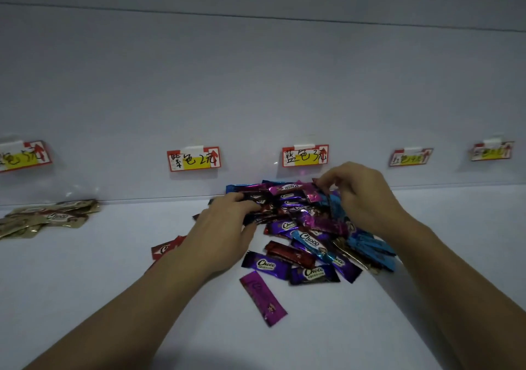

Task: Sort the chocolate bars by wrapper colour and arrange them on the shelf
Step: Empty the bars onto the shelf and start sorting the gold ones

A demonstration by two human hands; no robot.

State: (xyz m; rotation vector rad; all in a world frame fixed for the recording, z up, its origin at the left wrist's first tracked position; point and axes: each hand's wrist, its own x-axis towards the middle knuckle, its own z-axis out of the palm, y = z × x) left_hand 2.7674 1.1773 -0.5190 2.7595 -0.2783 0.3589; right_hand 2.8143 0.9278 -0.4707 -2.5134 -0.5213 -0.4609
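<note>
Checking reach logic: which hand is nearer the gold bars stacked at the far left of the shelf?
Left. The left hand is at the left edge of the mixed pile, toward the gold bars; the right hand is over its right side, farther off.

The scene is dim and bluish-grey under flat, even light that seems to come from overhead, leaving only faint, soft shadows on the white shelf (pixel 85 284) beneath the forearms and around the chocolate bars (pixel 301 227). Small glints catch the foil wrappers and the clear plastic (pixel 71 193) at the left. The wide lens bows the straight lines near the top and stretches the forearms toward the bottom corners, and the far-right price label (pixel 491 151) is too soft to read, while the middle ones stay legible.
</note>
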